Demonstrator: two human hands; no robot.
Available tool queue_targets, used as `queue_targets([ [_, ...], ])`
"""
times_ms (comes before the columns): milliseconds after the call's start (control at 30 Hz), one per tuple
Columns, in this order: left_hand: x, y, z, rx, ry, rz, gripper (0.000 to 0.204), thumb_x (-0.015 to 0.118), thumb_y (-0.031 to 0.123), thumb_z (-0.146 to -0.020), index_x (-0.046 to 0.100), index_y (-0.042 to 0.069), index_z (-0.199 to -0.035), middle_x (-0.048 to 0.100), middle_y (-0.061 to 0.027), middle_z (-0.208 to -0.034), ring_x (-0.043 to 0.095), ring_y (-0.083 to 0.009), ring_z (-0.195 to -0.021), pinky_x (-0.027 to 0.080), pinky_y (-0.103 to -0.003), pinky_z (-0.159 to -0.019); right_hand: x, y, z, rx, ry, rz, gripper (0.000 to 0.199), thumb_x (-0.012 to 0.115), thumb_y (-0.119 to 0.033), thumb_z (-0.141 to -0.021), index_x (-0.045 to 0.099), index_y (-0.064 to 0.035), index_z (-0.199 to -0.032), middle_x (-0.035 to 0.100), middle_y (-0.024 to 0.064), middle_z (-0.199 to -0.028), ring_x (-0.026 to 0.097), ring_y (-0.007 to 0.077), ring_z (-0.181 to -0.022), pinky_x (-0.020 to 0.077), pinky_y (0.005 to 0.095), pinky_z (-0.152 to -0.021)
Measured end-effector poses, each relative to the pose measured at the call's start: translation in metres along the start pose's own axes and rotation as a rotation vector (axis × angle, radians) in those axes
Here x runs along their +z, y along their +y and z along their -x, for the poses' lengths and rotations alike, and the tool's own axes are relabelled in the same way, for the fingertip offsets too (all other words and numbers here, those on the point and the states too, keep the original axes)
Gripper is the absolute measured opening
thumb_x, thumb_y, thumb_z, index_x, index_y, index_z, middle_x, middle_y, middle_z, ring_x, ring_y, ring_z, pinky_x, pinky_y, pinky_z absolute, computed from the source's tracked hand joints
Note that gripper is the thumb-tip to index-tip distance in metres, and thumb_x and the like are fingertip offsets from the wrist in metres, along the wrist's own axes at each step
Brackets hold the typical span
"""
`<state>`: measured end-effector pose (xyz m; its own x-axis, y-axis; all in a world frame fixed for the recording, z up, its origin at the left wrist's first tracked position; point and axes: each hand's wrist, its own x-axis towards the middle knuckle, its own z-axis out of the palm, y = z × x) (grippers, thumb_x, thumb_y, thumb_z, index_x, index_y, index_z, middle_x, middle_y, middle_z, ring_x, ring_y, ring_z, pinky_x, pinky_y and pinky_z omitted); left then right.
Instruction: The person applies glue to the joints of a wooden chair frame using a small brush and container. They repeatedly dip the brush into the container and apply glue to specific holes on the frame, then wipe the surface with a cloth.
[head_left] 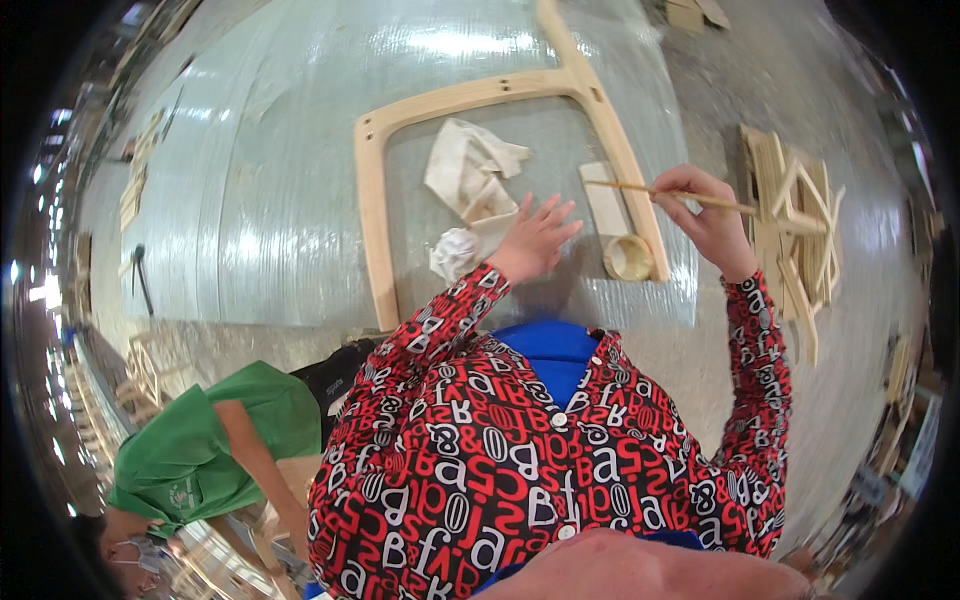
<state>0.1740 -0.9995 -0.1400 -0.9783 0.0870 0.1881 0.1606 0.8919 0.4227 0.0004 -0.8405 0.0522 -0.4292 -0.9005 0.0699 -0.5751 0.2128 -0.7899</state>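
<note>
In my right hand (pixel 705 215) is a thin wooden stick (pixel 632 186), pinched between the fingers, its tip reaching left over a pale flat strip (pixel 605 205). My left hand (pixel 537 238) is open with fingers spread, palm down, beside a crumpled off-white cloth (pixel 468 170); whether it touches the table cannot be made out. Around them lies a pale wooden chair-side frame (pixel 450 100) with dark holes in its top rail. A small round tub (pixel 628 257) with yellowish contents stands by the frame's right leg. White crumpled paper (pixel 455 254) lies near my left wrist.
A plastic-covered table (pixel 290 180) carries the frame. Wooden frame parts (pixel 800 220) are stacked on the floor to the right. A co-worker in a green shirt (pixel 220 440) bends close by on my left. A dark slender tool (pixel 141 280) lies at the table's left.
</note>
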Motion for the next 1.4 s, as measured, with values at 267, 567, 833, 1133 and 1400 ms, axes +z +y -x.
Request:
queue_targets([
  [267, -0.05, -0.02, 0.12, -0.784, 0.169, -0.206, 0.062, 0.057, 0.025, -0.079, 0.04, 0.011, -0.137, 0.031, -0.0131, -0.145, 0.02, -0.0352, -0.138, 0.014, -0.062, -0.107, 0.076, 0.003, -0.107, -0.057, 0.09, -0.435, 0.013, 0.056, -0.009, -0.092, 0.057, 0.0029, -0.097, 0.063, 0.0069, -0.086, 0.062, 0.0113, -0.08, 0.0505, 0.024, -0.072],
  [567, -0.018, 0.006, 0.127, -0.995, 0.317, -0.035, 0.078, 0.062, 0.035, -0.075, 0.031, 0.002, -0.139, 0.032, -0.0153, -0.144, 0.018, -0.037, -0.138, 0.011, -0.061, -0.108, 0.134, -0.007, -0.202, -0.244, -0.057, -0.001, 0.017, 0.058, -0.019, -0.089, 0.059, -0.0019, -0.09, 0.059, 0.0112, -0.07, 0.057, 0.0206, -0.063, 0.0453, 0.033, -0.061],
  [833, -0.029, 0.035, 0.123, -0.961, 0.431, 0.074, 0.077, 0.064, 0.029, -0.072, 0.033, 0.002, -0.137, 0.033, -0.0133, -0.144, 0.018, -0.0374, -0.138, 0.007, -0.059, -0.109, 0.129, -0.023, -0.228, -0.341, -0.29, 0.272, 0.02, 0.054, -0.021, -0.089, 0.058, -0.0018, -0.091, 0.062, 0.0162, -0.077, 0.06, 0.0316, -0.07, 0.0459, 0.0376, -0.065],
  [1133, -0.044, 0.045, 0.119, -0.943, 0.47, 0.135, 0.078, 0.065, 0.027, -0.069, 0.034, 0.003, -0.136, 0.035, -0.0122, -0.143, 0.019, -0.0379, -0.138, 0.007, -0.058, -0.11, 0.135, -0.04, -0.247, -0.412, -0.424, 0.405, 0.026, 0.052, -0.025, -0.09, 0.061, 0.0001, -0.089, 0.062, 0.0188, -0.083, 0.06, 0.0362, -0.078, 0.0463, 0.0427, -0.07],
  [1400, -0.049, 0.048, 0.116, -0.948, 0.475, 0.131, 0.078, 0.065, 0.028, -0.069, 0.035, 0.002, -0.136, 0.036, -0.012, -0.142, 0.02, -0.0381, -0.138, 0.008, -0.058, -0.11, 0.143, -0.034, -0.231, -0.278, -0.161, 0.398, 0.024, 0.054, -0.021, -0.088, 0.06, 0.002, -0.082, 0.06, 0.0194, -0.068, 0.058, 0.0375, -0.064, 0.0454, 0.0413, -0.06],
])
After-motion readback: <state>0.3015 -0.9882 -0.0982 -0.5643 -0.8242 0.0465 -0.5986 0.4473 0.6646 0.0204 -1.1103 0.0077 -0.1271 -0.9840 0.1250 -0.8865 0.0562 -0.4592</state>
